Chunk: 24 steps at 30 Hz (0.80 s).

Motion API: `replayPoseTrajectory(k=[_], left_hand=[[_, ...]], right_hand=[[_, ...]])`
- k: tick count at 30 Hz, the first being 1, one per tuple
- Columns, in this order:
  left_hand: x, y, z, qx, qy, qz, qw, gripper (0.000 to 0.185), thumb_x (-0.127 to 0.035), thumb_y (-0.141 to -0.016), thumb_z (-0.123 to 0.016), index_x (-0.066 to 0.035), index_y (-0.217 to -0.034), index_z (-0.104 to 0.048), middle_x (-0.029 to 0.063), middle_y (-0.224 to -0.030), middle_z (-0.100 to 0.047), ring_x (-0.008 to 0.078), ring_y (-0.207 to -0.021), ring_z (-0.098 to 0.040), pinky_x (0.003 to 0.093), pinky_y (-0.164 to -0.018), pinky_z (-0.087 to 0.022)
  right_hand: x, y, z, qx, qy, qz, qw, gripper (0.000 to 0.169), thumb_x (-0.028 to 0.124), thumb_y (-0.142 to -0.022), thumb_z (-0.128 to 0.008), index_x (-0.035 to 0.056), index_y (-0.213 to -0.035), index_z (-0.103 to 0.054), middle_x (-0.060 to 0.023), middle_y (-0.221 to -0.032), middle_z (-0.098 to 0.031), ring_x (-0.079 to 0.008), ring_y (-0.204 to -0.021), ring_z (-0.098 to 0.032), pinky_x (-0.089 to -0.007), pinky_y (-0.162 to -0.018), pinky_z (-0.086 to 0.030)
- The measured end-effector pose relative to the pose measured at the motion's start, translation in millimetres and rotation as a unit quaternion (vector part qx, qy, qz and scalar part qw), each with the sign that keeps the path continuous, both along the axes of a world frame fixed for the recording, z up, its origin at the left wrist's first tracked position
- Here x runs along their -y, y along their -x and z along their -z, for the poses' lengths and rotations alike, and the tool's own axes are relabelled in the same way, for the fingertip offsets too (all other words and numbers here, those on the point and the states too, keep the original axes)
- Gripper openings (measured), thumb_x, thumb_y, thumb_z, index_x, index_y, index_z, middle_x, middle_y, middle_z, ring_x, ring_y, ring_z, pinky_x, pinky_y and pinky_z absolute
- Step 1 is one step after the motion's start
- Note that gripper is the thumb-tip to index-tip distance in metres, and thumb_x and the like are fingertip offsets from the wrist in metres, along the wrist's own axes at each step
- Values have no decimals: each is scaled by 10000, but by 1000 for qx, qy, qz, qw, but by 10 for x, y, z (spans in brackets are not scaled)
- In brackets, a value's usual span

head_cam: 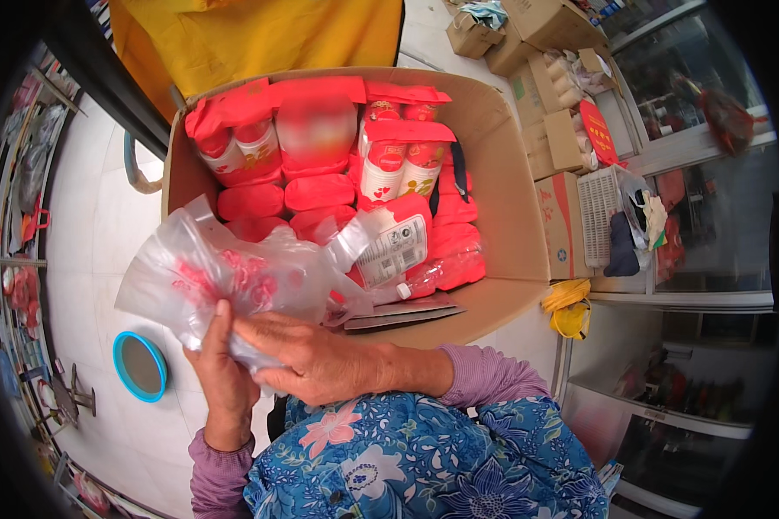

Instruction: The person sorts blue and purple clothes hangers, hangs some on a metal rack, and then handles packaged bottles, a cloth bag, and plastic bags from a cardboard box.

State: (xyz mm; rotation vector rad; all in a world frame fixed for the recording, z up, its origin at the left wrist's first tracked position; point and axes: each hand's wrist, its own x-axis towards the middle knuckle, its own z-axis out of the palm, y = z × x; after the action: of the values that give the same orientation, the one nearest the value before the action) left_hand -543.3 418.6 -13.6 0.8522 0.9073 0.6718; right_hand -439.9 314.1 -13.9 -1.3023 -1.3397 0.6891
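A bunched stack of translucent plastic bags with red print is pinched between my two hands, above the near left part of a large cardboard box. My left hand grips the stack's lower edge, thumb upward. My right hand holds the same edge from the right, its fingers partly hidden by plastic. Inside the box lie red-wrapped packs of paper cups, a red pack with a printed label, a clear plastic bottle with a white cap and some flat sheets.
A blue-rimmed basin stands on the tiled floor at left, near stocked shelves. Yellow cloth hangs beyond the box. At right are cardboard cartons, a white plastic basket, a yellow bag and glass cabinets.
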Motion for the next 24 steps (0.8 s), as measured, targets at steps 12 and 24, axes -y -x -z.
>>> replayPoseTrajectory(k=[12,24], left_hand=[[-660,1540,-534,-117,-294,-283,906,406,-108,-887,-525,32,-1268,-537,199,-1321,-495,305,-1130,-542,415,-982,-469],[-454,1968,-607,-360,-538,-223,729,525,-95,-774,-675,55,-1258,-538,198,-1258,-554,300,-1103,-574,375,-959,-484]], right_hand=[[110,-998,732,140,241,101,955,384,56,-855,-580,-16,-1232,-564,-212,-1126,-631,-303,-1096,-597,-370,-949,-467],[216,-1503,1366,549,347,22,760,365,80,-628,-684,67,-992,-664,-69,-1121,-625,-261,-1305,-422,-615,-1113,-146]])
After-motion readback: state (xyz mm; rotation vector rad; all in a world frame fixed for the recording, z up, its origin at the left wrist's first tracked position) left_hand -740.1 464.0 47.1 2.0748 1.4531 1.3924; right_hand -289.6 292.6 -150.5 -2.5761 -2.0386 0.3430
